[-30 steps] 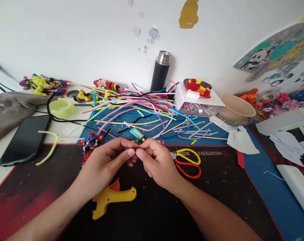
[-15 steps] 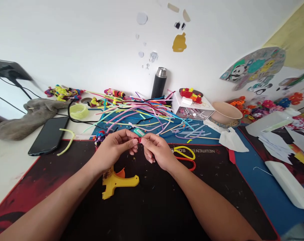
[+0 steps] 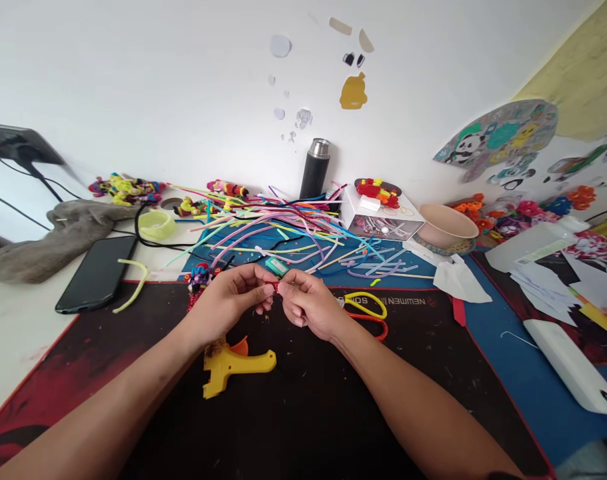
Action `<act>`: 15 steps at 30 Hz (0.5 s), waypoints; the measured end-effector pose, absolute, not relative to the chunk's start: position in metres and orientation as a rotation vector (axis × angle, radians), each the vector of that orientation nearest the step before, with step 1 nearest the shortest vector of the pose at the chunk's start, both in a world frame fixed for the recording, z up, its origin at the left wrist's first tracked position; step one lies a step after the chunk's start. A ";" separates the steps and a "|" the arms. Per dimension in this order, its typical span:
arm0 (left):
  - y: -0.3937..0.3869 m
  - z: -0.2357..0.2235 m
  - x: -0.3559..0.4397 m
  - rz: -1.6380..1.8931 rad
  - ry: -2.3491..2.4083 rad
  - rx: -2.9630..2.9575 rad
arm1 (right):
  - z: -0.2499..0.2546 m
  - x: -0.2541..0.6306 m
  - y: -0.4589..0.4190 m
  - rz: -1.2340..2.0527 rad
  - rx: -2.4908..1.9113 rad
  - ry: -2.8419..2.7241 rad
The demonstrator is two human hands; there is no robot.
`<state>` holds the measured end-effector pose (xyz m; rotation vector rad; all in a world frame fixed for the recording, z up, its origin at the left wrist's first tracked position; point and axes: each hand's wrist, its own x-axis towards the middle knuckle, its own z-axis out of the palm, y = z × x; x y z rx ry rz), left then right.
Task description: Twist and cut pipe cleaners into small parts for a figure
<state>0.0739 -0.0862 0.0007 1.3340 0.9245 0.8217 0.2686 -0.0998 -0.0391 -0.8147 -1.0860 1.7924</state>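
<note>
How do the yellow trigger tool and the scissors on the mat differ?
Colour: the yellow trigger tool has an orange trigger; the scissors have one yellow and one red-orange handle. Shape: the tool's handle is a solid bar; the scissors' handles are open loops. Position: the tool lies nearer the camera than the scissors. Both lie on the dark mat.

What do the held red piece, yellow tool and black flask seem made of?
Red piece: perhaps tinsel fibre, from its glittery look; mostly hidden.
Yellow tool: probably smooth plastic, from its moulded shape.
Black flask: likely metal, matte-coated; its cap shines silver.
</note>
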 end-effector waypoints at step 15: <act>-0.092 0.002 0.074 0.832 0.951 1.398 | -0.047 0.265 -0.101 1.821 -0.765 -1.111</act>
